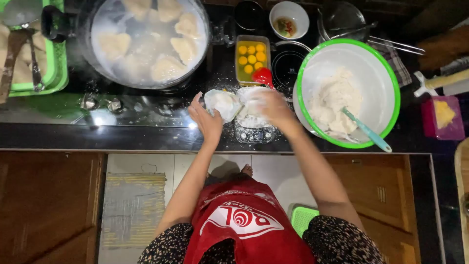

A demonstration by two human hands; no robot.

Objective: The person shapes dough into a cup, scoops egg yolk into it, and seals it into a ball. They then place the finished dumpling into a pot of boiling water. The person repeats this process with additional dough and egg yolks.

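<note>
My left hand (207,120) holds a flat piece of white dough wrapped in thin plastic (223,103) over the dark counter. My right hand (273,106), dusted with flour and slightly blurred, presses on more white dough lying on a small kitchen scale (254,133). Just behind the hands stands a rectangular container of egg yolks (251,56) with a red spoon (264,76) at its front edge.
A large pot (146,41) of pale dumplings in cloudy water sits at back left. A green-rimmed white bowl (388,73) at right holds dough and a teal spatula (366,131). A green tray (61,58), a small sauce bowl (289,18) and a pink box (442,117) are around.
</note>
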